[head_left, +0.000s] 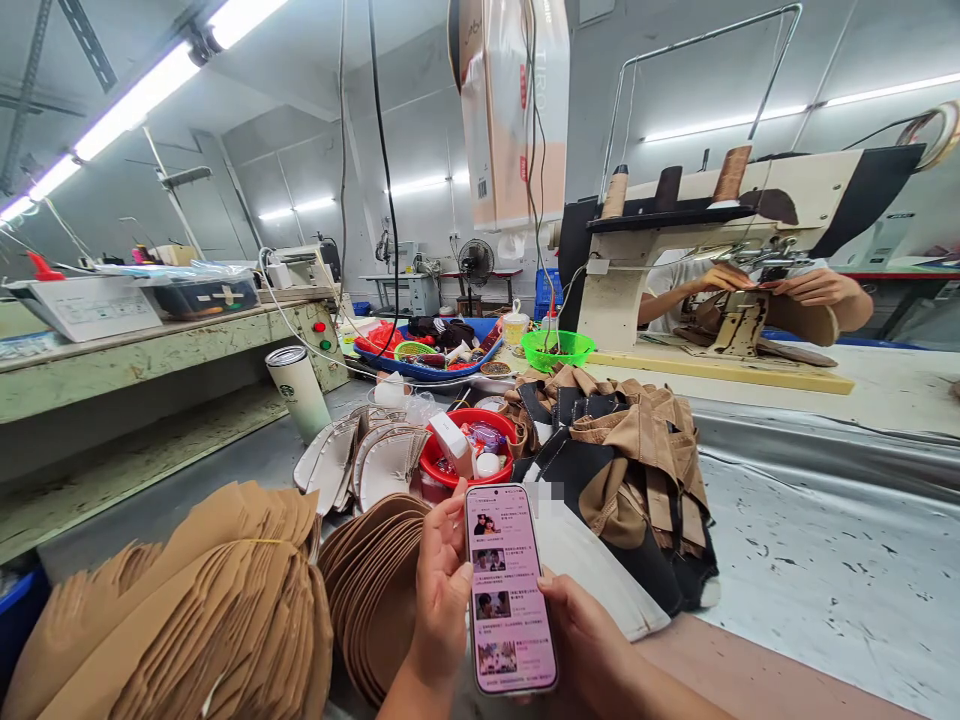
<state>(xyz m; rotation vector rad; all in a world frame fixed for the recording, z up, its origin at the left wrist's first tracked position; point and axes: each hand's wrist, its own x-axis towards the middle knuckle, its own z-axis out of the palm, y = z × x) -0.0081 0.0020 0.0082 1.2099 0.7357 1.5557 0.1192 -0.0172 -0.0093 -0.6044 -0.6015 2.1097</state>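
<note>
The phone [511,590] sits gripped in your left hand [442,600] and right hand [592,650], fingers closed around it, screen-scrolling underway above tan cut pieces [225,610] on the bench [825,570].

Stacks of tan cut pieces [225,610] are piled at the lower left, beside a red bowl [469,450] of small items. A heap of brown and black fabric parts [622,470] is seen right of it. Farther back, a green basket [556,348] and a sewing machine [735,230] are worked by another person [750,290].

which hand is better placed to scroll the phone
Left, probably. The left hand grips the phone along its edge, thumb lying by the screen; the right hand cups it from below.
</note>
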